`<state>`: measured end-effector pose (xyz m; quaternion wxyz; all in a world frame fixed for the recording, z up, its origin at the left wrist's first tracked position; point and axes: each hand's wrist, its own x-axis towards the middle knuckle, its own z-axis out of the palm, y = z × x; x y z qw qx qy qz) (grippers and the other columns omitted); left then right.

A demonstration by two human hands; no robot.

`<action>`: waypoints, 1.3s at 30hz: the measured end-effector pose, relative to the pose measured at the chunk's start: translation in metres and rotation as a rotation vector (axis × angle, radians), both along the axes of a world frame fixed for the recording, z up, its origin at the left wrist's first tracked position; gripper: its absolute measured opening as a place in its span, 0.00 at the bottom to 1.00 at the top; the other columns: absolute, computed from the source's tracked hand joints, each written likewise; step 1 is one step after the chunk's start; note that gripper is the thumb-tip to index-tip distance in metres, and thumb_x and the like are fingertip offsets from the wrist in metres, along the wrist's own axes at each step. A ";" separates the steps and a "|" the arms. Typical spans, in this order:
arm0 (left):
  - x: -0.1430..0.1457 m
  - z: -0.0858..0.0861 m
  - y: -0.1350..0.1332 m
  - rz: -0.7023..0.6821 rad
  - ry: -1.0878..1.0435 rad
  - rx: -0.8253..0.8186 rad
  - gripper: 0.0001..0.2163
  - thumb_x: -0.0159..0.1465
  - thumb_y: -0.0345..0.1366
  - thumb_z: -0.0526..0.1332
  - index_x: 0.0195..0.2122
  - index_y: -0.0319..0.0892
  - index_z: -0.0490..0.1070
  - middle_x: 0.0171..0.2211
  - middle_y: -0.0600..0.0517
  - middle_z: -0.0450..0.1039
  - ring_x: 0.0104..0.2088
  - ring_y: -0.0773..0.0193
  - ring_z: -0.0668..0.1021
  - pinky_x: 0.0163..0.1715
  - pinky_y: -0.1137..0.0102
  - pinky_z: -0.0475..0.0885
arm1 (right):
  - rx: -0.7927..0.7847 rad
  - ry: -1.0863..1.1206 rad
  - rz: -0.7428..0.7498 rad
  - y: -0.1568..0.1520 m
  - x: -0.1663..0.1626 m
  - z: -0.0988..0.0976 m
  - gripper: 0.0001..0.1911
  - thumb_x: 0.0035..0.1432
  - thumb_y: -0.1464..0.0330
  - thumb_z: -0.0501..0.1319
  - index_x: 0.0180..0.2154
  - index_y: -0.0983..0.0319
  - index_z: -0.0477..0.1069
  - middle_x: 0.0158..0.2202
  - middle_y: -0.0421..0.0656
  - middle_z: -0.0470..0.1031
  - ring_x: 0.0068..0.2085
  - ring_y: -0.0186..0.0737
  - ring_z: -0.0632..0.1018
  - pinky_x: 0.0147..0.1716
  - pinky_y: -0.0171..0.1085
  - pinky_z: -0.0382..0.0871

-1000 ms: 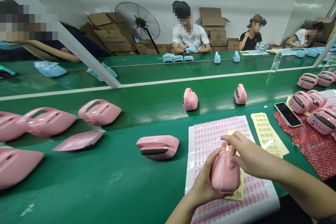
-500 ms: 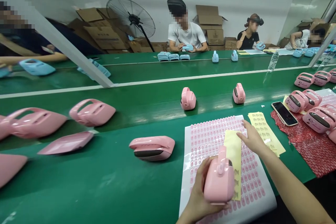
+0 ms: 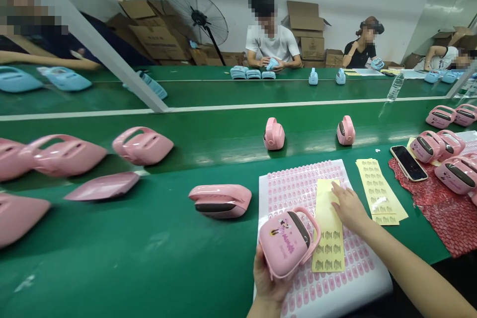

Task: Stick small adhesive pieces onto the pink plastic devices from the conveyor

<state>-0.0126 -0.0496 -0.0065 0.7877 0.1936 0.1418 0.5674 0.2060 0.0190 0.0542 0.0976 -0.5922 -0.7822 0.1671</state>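
In my left hand [image 3: 266,278] is a pink handled device [image 3: 285,246] with a cartoon print on its front and a dark window along the top. The fingers wrap round its lower side, and its handle points to the right. My right hand [image 3: 348,206] hovers over or touches the upper part of a yellow label sheet [image 3: 328,253]; contact is hard to tell. Its fingers are apart, with nothing visible between them. Printed labels show only on the sheet's lower rows. Beneath lies a large white sheet [image 3: 264,186] with rows of small pink oval stickers.
Another pink device [image 3: 221,201] lies left of the sheets, near a pink panel [image 3: 104,186]. More label sheets [image 3: 380,191], a phone [image 3: 409,163] and red bubble wrap [image 3: 439,208] are to the right. Pink devices stand on the green belt [image 3: 216,134]; co-workers sit beyond.
My left hand has turned the pink device so its printed front now faces me. My right hand has shifted slightly left and down over the yellow sheet. The view has shifted a little.
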 end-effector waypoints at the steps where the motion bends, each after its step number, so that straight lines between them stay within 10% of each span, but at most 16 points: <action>1: 0.000 -0.001 0.000 -0.007 -0.008 0.002 0.20 0.59 0.54 0.46 0.50 0.59 0.64 0.46 0.54 0.72 0.47 0.54 0.73 0.39 0.59 0.72 | -0.012 0.020 0.036 -0.003 -0.002 -0.001 0.27 0.59 0.73 0.47 0.59 0.69 0.45 0.53 0.54 0.65 0.56 0.44 0.64 0.56 0.49 0.52; 7: 0.001 0.000 0.000 -0.067 -0.007 0.011 0.21 0.59 0.57 0.43 0.48 0.61 0.65 0.48 0.56 0.71 0.48 0.55 0.72 0.39 0.59 0.72 | -0.148 0.197 0.198 0.009 -0.010 -0.006 0.27 0.56 0.74 0.49 0.58 0.66 0.50 0.59 0.51 0.56 0.58 0.43 0.60 0.57 0.45 0.51; 13: 0.017 0.023 0.011 0.007 -0.058 -0.060 0.20 0.58 0.54 0.49 0.43 0.52 0.71 0.43 0.53 0.75 0.44 0.56 0.75 0.36 0.64 0.74 | -0.124 0.513 -0.183 0.015 0.002 0.000 0.13 0.57 0.68 0.51 0.43 0.65 0.66 0.45 0.49 0.68 0.46 0.40 0.70 0.45 0.40 0.65; 18: 0.027 0.029 0.017 0.074 0.069 -0.236 0.14 0.52 0.44 0.62 0.39 0.48 0.74 0.34 0.51 0.78 0.42 0.51 0.76 0.42 0.58 0.71 | -0.222 0.395 -0.155 0.000 0.008 0.007 0.05 0.50 0.69 0.58 0.26 0.64 0.71 0.36 0.47 0.68 0.43 0.44 0.70 0.43 0.42 0.64; 30: 0.040 0.045 0.015 0.245 0.012 -0.507 0.20 0.53 0.34 0.60 0.49 0.41 0.67 0.35 0.46 0.77 0.40 0.50 0.77 0.43 0.58 0.70 | -0.076 0.016 -0.006 -0.010 -0.008 0.001 0.13 0.50 0.84 0.51 0.25 0.65 0.68 0.31 0.49 0.69 0.35 0.44 0.70 0.33 0.38 0.62; 39: 0.053 0.057 0.015 0.339 0.115 -0.565 0.21 0.53 0.31 0.60 0.50 0.40 0.66 0.32 0.47 0.78 0.34 0.52 0.79 0.40 0.56 0.72 | -0.230 0.350 -0.127 -0.016 0.009 0.008 0.07 0.54 0.75 0.53 0.35 0.62 0.66 0.29 0.41 0.73 0.32 0.35 0.74 0.31 0.33 0.66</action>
